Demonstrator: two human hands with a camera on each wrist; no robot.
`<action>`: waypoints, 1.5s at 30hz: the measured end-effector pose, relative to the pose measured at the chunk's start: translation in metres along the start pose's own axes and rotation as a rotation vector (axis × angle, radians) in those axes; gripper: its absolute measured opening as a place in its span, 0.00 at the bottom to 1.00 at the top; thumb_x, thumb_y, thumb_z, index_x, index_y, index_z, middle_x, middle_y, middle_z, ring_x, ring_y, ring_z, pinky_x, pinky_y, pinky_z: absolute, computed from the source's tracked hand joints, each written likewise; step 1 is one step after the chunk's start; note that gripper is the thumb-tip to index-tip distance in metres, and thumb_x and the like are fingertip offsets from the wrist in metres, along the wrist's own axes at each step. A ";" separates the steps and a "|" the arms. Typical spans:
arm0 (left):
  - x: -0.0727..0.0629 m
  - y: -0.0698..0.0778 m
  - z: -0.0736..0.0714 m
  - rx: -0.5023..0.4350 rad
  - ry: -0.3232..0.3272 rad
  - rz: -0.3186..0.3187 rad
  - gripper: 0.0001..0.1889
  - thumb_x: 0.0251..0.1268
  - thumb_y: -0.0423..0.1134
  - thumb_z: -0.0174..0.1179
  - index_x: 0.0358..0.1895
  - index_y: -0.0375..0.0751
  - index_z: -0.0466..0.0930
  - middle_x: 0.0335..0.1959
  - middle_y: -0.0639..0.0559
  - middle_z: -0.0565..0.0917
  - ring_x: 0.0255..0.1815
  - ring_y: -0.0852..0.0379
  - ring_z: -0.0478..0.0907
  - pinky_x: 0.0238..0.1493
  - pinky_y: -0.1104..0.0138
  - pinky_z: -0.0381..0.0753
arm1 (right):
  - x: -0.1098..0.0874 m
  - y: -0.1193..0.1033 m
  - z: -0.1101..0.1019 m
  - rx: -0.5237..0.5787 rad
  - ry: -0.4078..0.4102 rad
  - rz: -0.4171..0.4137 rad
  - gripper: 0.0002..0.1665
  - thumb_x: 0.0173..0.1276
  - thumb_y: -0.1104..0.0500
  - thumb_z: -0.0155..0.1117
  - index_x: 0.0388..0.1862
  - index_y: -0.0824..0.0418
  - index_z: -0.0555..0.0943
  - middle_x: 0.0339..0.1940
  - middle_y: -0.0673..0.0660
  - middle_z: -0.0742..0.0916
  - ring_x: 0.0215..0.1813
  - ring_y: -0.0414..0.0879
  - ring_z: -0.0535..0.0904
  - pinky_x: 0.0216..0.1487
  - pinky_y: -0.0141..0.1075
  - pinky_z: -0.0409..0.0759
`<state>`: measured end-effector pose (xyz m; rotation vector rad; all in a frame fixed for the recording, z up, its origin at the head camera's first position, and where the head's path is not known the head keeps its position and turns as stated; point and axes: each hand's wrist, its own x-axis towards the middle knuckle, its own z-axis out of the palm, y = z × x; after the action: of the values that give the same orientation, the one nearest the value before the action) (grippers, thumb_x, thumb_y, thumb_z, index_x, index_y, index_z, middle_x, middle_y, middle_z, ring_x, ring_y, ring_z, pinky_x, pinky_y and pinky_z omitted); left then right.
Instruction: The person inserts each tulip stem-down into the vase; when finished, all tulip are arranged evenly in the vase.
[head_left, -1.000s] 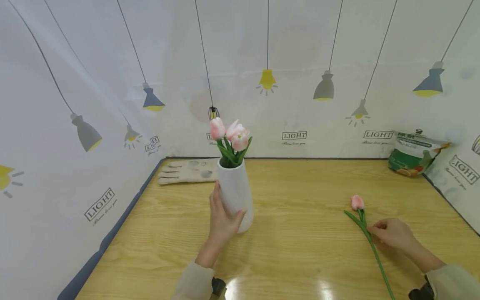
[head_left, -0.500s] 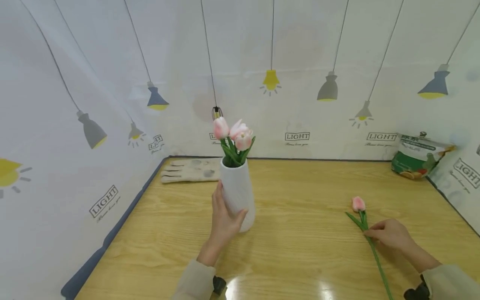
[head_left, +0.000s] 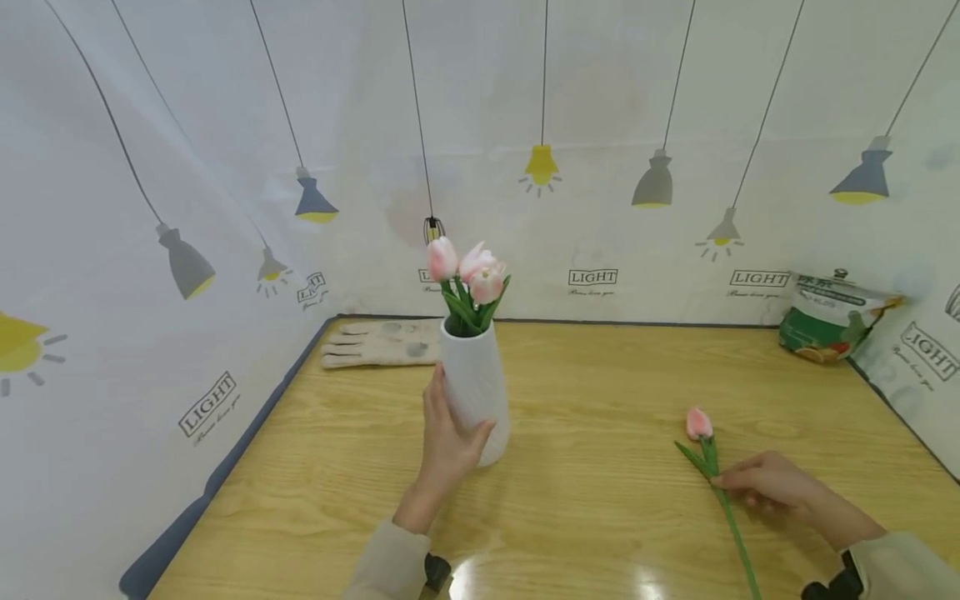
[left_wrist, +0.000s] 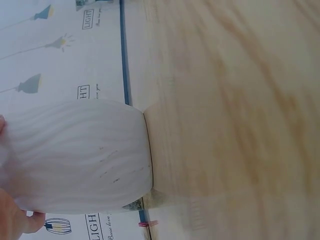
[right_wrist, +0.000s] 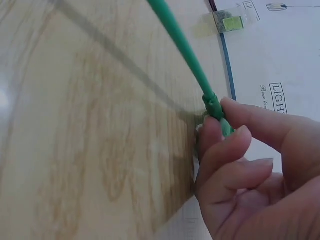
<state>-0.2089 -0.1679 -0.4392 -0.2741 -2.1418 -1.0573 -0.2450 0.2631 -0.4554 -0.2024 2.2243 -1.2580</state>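
A white vase [head_left: 474, 383] with a ribbed surface stands on the table, holding several pink tulips [head_left: 471, 267] with green leaves. My left hand [head_left: 448, 437] grips the vase from its near left side, thumb across the front. In the left wrist view the vase [left_wrist: 85, 155] fills the left part, with only bits of the hand showing. To the right, my right hand [head_left: 772, 487] pinches a single pink tulip [head_left: 700, 425] by its green stem, just below the leaves. The right wrist view shows thumb and fingertips meeting on the stem [right_wrist: 185, 50], whose shadow falls on the wood.
Behind the vase a pale work glove [head_left: 378, 343] lies flat near the back edge. A green and white bag [head_left: 828, 321] leans in the back right corner, a clip on top. Lamp-printed cloth walls [head_left: 600, 233] bound the wooden table [head_left: 585, 400] at the back and sides.
My right hand has taken hold of the single tulip's stem and shifted it a little left and toward me. My left hand keeps its grip on the vase, which stays in place.
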 end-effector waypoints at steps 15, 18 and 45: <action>-0.001 0.000 -0.001 -0.005 -0.021 -0.016 0.53 0.44 0.38 0.68 0.69 0.42 0.38 0.62 0.36 0.56 0.62 0.41 0.58 0.56 0.46 0.65 | -0.008 -0.038 -0.036 0.126 0.036 -0.087 0.09 0.65 0.53 0.52 0.38 0.55 0.76 0.27 0.42 0.78 0.18 0.33 0.61 0.19 0.34 0.54; -0.001 0.000 -0.002 -0.002 -0.011 -0.007 0.53 0.43 0.38 0.68 0.69 0.41 0.38 0.62 0.35 0.57 0.62 0.41 0.58 0.56 0.46 0.65 | -0.013 -0.053 -0.046 0.154 0.080 -0.138 0.06 0.67 0.54 0.50 0.34 0.51 0.75 0.25 0.41 0.75 0.19 0.36 0.61 0.23 0.40 0.53; 0.000 0.000 -0.002 -0.002 -0.014 -0.012 0.52 0.45 0.40 0.67 0.69 0.41 0.38 0.61 0.36 0.57 0.62 0.41 0.59 0.56 0.46 0.65 | -0.026 -0.155 -0.033 0.570 0.365 -0.477 0.04 0.59 0.61 0.60 0.30 0.56 0.82 0.22 0.46 0.79 0.20 0.41 0.64 0.23 0.37 0.53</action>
<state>-0.2078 -0.1691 -0.4389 -0.2705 -2.1575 -1.0681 -0.2636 0.2128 -0.3039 -0.3085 2.0532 -2.2898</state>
